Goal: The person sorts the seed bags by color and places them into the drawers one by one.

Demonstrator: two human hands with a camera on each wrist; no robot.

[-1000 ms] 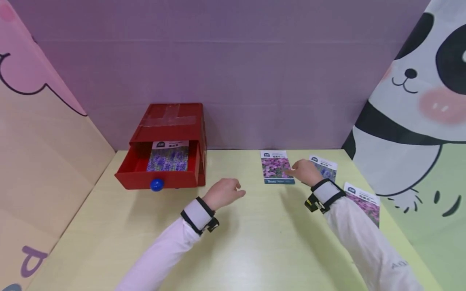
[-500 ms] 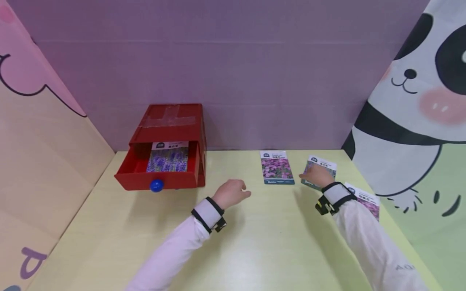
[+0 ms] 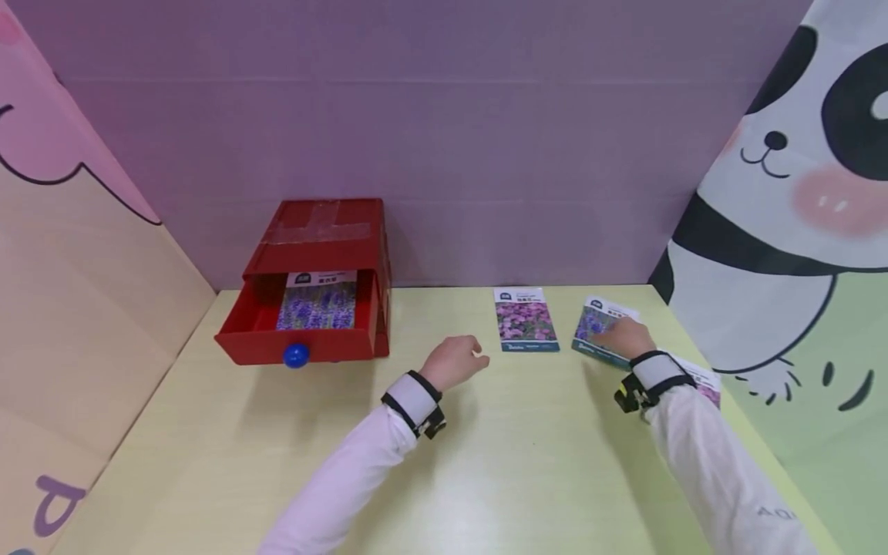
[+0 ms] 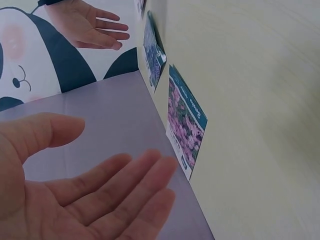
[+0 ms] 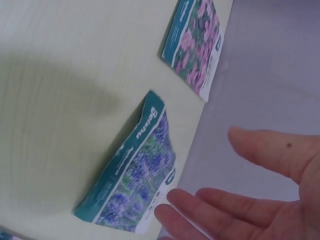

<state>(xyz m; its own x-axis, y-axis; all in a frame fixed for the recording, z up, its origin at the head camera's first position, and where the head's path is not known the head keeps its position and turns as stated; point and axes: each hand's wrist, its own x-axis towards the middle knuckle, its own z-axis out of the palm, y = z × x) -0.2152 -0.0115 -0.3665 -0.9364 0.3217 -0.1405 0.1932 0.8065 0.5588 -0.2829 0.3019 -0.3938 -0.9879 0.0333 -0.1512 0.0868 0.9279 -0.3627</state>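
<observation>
My right hand (image 3: 626, 338) hovers over a flat packet with a purple-blue flower picture (image 3: 595, 322), its fingers relaxed and holding nothing. In the right wrist view the packet's teal band (image 5: 132, 150) reads "Beishu", and a gap shows between thumb and fingers. My left hand (image 3: 454, 362) is held over the middle of the table, empty, with loosely bent fingers. Nearest to it lies a packet with pink flowers (image 3: 526, 320). Another pink-flower packet (image 3: 706, 379) is partly hidden behind my right wrist.
A red box (image 3: 321, 223) stands at the back left. Its pulled-out drawer (image 3: 243, 327) has a blue knob (image 3: 296, 355) and holds a purple-flower packet (image 3: 317, 302). A purple wall (image 3: 451, 154) rises behind the table (image 3: 499, 462).
My right hand has moved right, from the pink-flower packet's edge to over the purple-blue one. My left hand has drifted slightly right. The packets lie where they were.
</observation>
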